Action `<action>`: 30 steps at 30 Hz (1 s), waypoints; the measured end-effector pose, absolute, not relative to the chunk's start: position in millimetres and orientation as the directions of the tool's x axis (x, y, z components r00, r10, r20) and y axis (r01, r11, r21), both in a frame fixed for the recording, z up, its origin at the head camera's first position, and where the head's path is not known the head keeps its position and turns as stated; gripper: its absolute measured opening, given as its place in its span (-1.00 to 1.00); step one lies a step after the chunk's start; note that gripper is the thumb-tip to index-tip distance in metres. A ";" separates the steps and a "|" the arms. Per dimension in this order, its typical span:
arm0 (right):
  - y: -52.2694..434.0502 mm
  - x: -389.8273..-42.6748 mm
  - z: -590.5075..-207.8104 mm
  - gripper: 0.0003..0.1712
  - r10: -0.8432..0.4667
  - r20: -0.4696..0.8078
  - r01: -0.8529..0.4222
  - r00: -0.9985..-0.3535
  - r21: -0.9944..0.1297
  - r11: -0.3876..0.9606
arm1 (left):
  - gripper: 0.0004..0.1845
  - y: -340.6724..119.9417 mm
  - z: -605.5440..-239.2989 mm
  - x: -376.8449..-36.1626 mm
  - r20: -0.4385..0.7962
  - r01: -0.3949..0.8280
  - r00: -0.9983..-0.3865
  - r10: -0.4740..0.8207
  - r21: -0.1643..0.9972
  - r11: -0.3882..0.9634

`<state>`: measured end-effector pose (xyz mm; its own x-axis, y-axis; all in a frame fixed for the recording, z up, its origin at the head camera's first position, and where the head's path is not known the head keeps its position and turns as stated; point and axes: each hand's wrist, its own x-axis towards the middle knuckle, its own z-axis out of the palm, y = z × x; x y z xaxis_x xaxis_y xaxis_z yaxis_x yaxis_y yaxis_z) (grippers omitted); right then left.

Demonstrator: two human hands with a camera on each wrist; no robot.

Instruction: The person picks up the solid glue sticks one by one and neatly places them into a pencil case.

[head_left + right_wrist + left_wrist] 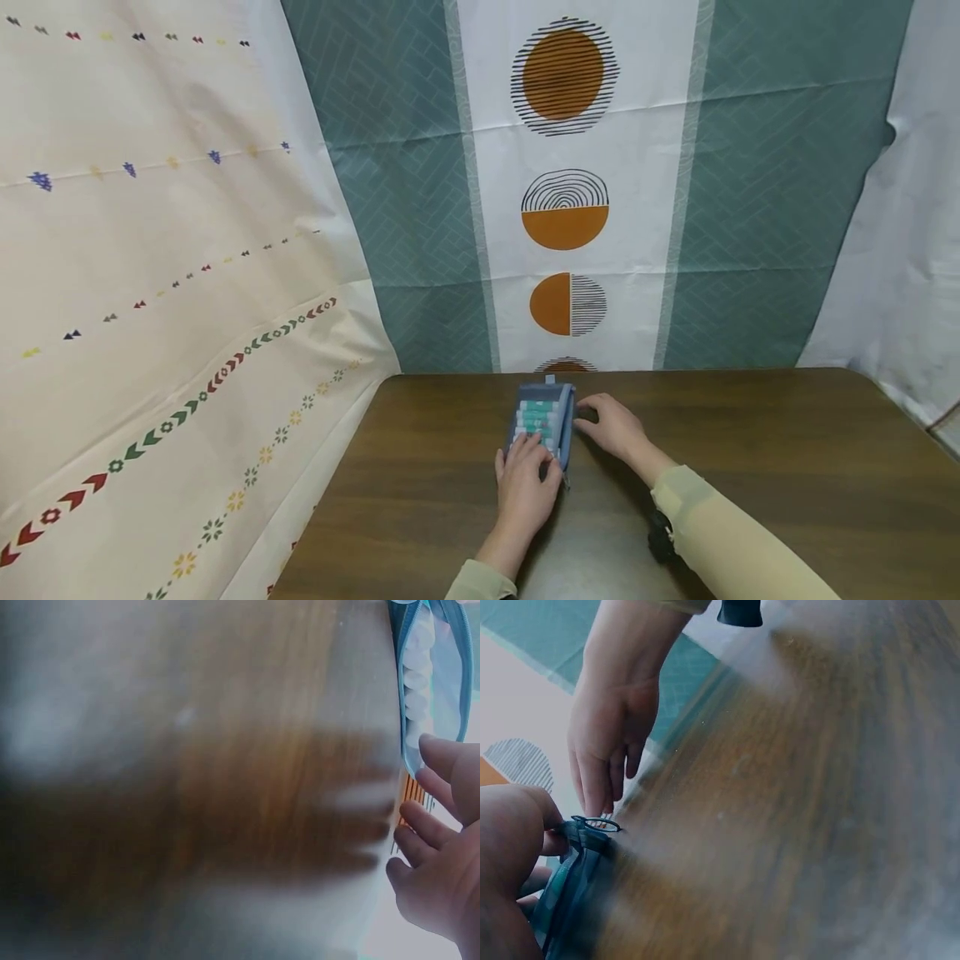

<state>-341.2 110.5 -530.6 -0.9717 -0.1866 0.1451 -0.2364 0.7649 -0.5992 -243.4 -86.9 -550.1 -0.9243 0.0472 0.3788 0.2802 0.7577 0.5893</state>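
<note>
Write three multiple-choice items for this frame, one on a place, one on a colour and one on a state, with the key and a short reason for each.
1. Where does the pouch lie?
A. At the far middle of the table, near the hanging cloth
B. At the table's near right corner
C. On the floor

2. What colour are the bands on the white tubes in the pouch?
A. Red
B. Teal green
C. Yellow

3. How does the pouch stand?
A. Zipped shut
B. Open, with its contents showing
C. Turned inside out and empty

Key:
1. A, since the head view shows it just below the cloth with the orange circles.
2. B, since the stacked tubes show teal bands between white ends.
3. B, since the tubes are visible in rows, with the left hand resting on its near end and the right hand at its right edge.
</note>
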 end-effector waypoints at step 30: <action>165.0 -287.4 -514.2 -0.54 -0.228 0.219 -0.311 -0.949 -0.520 0.795 | -0.57 -83.3 -531.6 -233.1 0.228 0.273 -0.954 0.195 0.389 0.880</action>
<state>-287.4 165.0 -514.2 -0.9487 -0.2279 0.2192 -0.3112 0.7952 -0.5204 -233.1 -83.3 -531.6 -0.9539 0.1952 0.2280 0.2730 0.8800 0.3887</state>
